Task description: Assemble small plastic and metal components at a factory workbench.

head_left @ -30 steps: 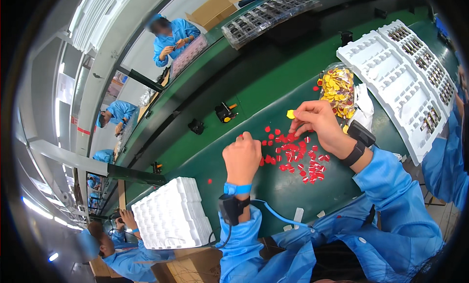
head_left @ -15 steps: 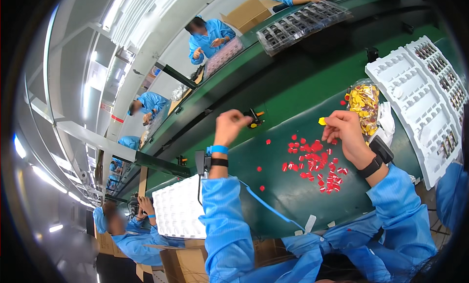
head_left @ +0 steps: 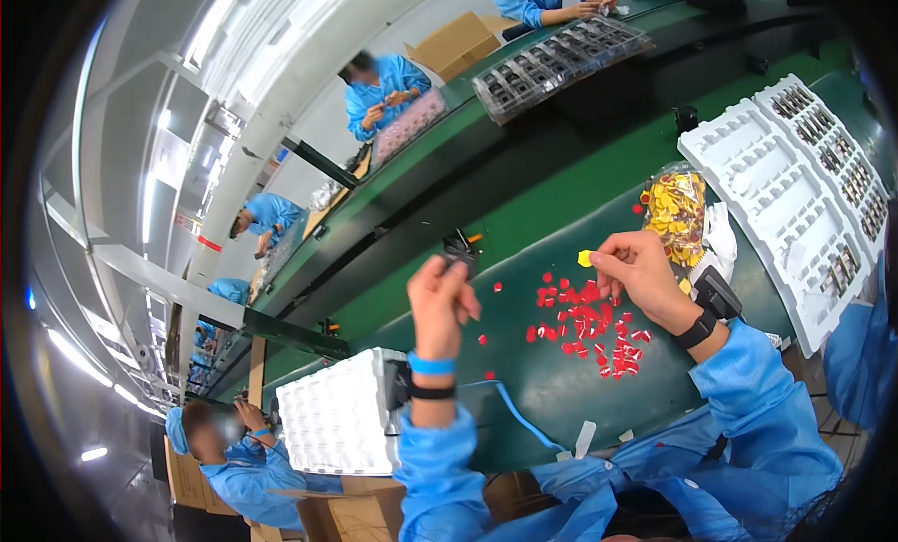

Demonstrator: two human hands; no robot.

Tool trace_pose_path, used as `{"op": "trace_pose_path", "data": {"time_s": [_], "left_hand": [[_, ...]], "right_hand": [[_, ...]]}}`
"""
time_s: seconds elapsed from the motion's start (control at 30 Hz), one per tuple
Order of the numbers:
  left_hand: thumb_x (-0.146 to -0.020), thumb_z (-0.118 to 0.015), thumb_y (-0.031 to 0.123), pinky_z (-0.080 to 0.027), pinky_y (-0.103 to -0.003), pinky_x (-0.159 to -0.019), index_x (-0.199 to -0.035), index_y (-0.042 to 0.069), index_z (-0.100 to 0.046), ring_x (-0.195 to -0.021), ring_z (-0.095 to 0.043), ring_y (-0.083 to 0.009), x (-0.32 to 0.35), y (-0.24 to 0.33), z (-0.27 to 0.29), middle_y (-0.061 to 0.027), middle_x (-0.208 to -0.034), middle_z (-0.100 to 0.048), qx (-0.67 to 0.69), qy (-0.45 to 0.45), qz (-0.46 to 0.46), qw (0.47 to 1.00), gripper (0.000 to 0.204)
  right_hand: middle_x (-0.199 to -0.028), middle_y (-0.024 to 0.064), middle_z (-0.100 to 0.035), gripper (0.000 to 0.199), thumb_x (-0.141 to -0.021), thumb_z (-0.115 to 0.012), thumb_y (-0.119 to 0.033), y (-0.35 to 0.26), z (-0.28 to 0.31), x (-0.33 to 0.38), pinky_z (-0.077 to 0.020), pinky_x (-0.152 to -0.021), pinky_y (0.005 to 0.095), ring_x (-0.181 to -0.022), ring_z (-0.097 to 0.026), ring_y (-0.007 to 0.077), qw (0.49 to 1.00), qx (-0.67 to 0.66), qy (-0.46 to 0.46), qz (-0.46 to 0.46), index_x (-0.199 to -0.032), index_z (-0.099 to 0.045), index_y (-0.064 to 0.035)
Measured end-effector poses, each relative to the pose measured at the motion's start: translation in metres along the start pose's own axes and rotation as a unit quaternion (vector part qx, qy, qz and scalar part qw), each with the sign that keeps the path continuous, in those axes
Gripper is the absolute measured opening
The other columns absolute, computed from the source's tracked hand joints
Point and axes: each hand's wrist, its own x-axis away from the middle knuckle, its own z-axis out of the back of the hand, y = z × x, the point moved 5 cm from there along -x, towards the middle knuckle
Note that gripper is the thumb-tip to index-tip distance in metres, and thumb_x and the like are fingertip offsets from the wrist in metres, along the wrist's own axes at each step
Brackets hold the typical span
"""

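Observation:
My right hand [head_left: 645,275] pinches a small yellow hexagonal piece [head_left: 586,259] between thumb and forefinger, above the green table. Below and beside it lies a loose spread of small red pieces [head_left: 585,322], some showing white edges. My left hand [head_left: 440,308] is raised to the left of them, fingers curled and thumb bent in. Whatever its fingertips hold, if anything, cannot be made out. Just behind those fingertips, a small black fixture [head_left: 458,245] with an orange tip shows on the far side. A clear bag of yellow pieces [head_left: 675,215] stands beyond my right hand.
White moulded trays [head_left: 748,158] lie at the right, one partly filled with small parts. Another white tray [head_left: 332,416] is by my left forearm. A blue strap [head_left: 524,416] lies on the table. Co-workers in blue sit across the green line [head_left: 552,177] and at left.
My left hand has come down and turned, its fingers now curled toward the right. The right hand still holds the yellow piece. The whole view has shifted slightly.

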Motion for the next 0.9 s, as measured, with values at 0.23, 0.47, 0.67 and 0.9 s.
{"op": "trace_pose_path", "data": {"time_s": [0.23, 0.47, 0.67, 0.9], "left_hand": [[-0.093, -0.063, 0.004, -0.04, -0.024, -0.043, -0.099, 0.0, -0.053, -0.044, -0.044, -0.0069, 0.053, -0.055, -0.067, -0.0015, -0.064, -0.053, 0.24, -0.123, 0.072, 0.96, 0.012], [-0.087, -0.068, -0.003, -0.038, -0.019, -0.046, -0.096, 0.001, -0.055, -0.056, -0.053, -0.0034, 0.062, -0.066, -0.074, -0.0002, -0.076, -0.058, 0.085, -0.156, 0.029, 0.984, 0.016], [-0.087, -0.067, -0.003, -0.039, -0.018, -0.05, -0.105, -0.002, -0.057, -0.064, -0.053, -0.001, 0.065, -0.086, -0.073, 0.0005, -0.083, -0.06, 0.039, -0.201, -0.013, 0.979, 0.02], [-0.093, -0.065, 0.005, -0.039, -0.02, -0.05, -0.107, -0.002, -0.056, -0.059, -0.051, -0.0027, 0.068, -0.069, -0.074, 0.0, -0.075, -0.057, 0.046, -0.238, 0.012, 0.97, 0.018]], "right_hand": [[-0.068, 0.0039, -0.063, 0.015, -0.096, -0.059, -0.01, 0.006, -0.021, 0.004, -0.046, -0.048, 0.021, -0.054, -0.06, 0.0084, 0.992, 0.048, -0.116, -0.015, -0.086, -0.062, 0.0012], [-0.067, 0.006, -0.063, 0.013, -0.09, -0.068, -0.008, -0.001, -0.038, 0.019, -0.0428, -0.05, 0.0242, -0.055, -0.057, 0.0088, 0.953, 0.216, -0.184, 0.105, -0.083, -0.066, 0.0029], [-0.063, 0.0086, -0.06, 0.012, -0.084, -0.07, -0.006, -0.001, -0.048, 0.02, -0.0428, -0.05, 0.027, -0.052, -0.058, 0.0148, 0.917, 0.29, -0.223, 0.158, -0.078, -0.064, 0.002], [-0.063, 0.0088, -0.061, 0.012, -0.083, -0.07, -0.006, -0.007, -0.043, 0.021, -0.043, -0.05, 0.0273, -0.053, -0.059, 0.0161, 0.91, 0.301, -0.232, 0.168, -0.077, -0.063, 0.0021]]}}
